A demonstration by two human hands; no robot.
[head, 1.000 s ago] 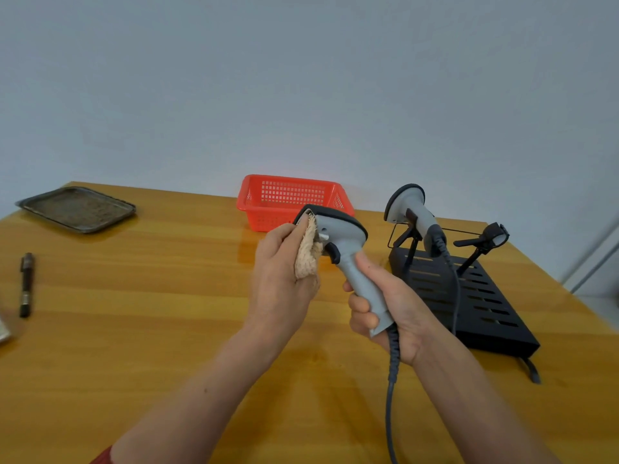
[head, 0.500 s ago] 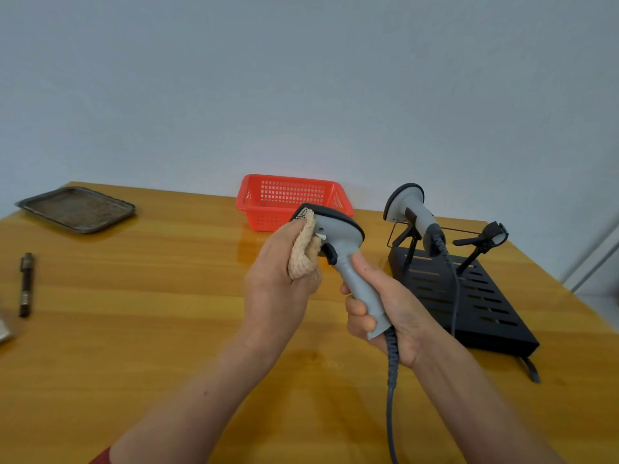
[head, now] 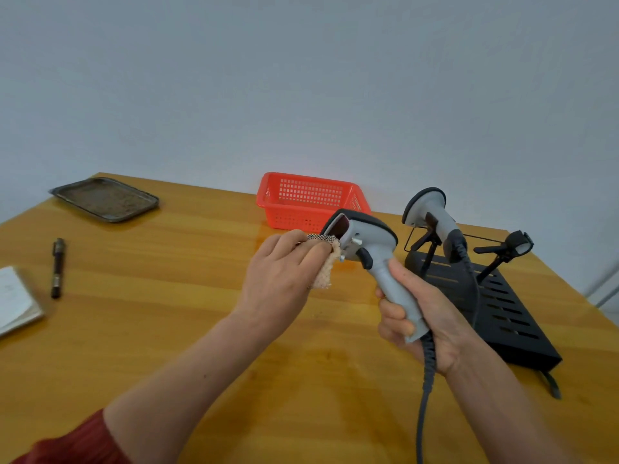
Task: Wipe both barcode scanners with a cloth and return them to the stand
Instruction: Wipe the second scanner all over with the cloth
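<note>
My right hand (head: 425,316) grips the handle of a grey barcode scanner (head: 371,242) with a black rim, held upright above the table, its dark red window facing left. My left hand (head: 281,272) holds a beige cloth (head: 326,266) bunched against the lower front of the scanner's head. The scanner's grey cable (head: 425,390) hangs down from under my right hand. A second grey scanner (head: 430,212) rests on the left holder of the black stand (head: 502,306) at the right. The stand's right holder (head: 509,249) holds nothing.
A red plastic basket (head: 308,202) stands behind the held scanner near the wall. A metal tray (head: 104,199) lies at the back left. A dark pen (head: 57,267) and a white notepad (head: 13,299) lie at the left edge of the wooden table (head: 167,296).
My left hand has slid the cloth down from the top of the scanner's window to its lower front, uncovering the red window. The view has shifted to the right.
</note>
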